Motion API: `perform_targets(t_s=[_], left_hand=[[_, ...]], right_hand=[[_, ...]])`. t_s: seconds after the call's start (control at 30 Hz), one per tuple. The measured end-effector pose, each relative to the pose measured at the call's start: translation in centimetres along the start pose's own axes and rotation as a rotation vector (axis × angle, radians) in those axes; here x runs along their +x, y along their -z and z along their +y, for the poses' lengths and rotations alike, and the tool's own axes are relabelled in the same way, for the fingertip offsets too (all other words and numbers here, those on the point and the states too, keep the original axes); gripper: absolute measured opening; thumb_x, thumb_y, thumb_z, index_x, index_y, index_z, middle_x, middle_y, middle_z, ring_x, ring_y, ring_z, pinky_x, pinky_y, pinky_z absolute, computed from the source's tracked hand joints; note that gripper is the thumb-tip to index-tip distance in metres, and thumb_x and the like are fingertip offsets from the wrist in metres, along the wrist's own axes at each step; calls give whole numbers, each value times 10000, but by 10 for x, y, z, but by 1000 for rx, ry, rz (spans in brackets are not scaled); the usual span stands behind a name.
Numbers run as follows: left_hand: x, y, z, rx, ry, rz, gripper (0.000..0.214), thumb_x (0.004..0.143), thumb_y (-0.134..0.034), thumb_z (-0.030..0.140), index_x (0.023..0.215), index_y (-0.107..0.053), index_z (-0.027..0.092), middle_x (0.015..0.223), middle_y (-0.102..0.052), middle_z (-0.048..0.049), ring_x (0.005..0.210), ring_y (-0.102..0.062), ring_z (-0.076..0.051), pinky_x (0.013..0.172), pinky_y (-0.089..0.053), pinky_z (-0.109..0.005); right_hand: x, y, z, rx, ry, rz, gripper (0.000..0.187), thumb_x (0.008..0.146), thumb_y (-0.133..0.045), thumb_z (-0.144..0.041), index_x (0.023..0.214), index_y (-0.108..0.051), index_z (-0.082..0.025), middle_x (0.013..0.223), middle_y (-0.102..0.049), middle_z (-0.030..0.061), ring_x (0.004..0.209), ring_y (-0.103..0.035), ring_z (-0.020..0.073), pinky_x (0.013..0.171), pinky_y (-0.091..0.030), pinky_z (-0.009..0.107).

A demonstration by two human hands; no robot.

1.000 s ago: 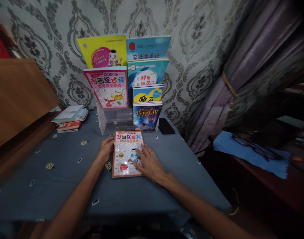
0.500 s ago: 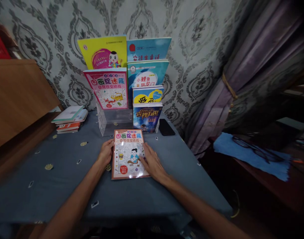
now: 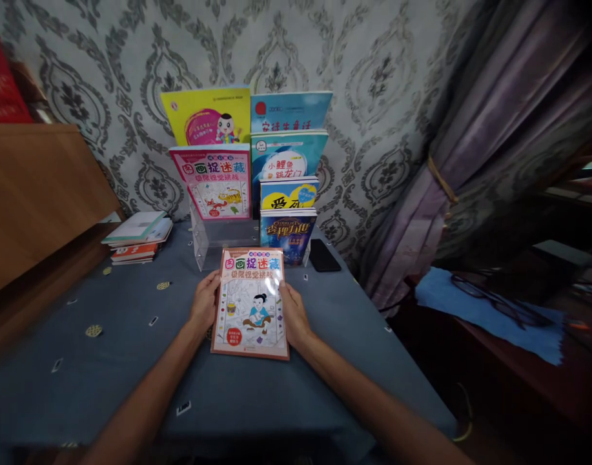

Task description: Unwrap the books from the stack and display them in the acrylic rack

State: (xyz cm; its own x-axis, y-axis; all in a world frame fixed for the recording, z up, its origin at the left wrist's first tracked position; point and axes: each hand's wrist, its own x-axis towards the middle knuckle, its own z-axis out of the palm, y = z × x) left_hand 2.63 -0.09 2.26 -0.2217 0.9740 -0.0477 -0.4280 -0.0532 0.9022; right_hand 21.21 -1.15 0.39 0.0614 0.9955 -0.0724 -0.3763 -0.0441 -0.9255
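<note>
Our left grip (image 3: 204,305) and right grip (image 3: 294,314) clamped an orange-bordered paper book (image 3: 251,303). The grey-blue clothed surface (image 3: 106,361) met grey damask wallpaper (image 3: 106,64).

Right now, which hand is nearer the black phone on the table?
Right. The right hand holds the right edge of the book, nearer to the phone; the left hand holds the opposite edge, farther away.
</note>
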Motion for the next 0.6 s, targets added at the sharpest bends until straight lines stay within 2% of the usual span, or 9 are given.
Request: perform_targets(t_s=[0.2,0.43,0.6], left_hand=[[-7,-6,7,10,-99,16,427,613,-800,449,922,-667,185,789,-747,-29,886,-723,-249,778,-569,-344],[-9,-8,6,37,-112,20,430,642,-801,516,889,-663,193,802,-734,-14,825,-705,-215,731,-561,-304],[-14,-12,-3,69,-89,107,424,694,-784,528,937,-689,193,971,-749,-29,940,-683,-191,814,-537,-273]], right_hand=[[3,-7,-5,22,53,-63,638,672,-667,-785,896,-701,-189,882,-780,73,877,-718,285,753,-568,382],[-1,-8,-9,11,112,-94,592,736,-651,-742,930,-699,-184,916,-773,72,900,-703,273,797,-560,378],[-12,-17,-15,-34,195,-135,553,820,-591,-705,993,-688,-189,976,-762,62,940,-682,247,808,-548,344]])
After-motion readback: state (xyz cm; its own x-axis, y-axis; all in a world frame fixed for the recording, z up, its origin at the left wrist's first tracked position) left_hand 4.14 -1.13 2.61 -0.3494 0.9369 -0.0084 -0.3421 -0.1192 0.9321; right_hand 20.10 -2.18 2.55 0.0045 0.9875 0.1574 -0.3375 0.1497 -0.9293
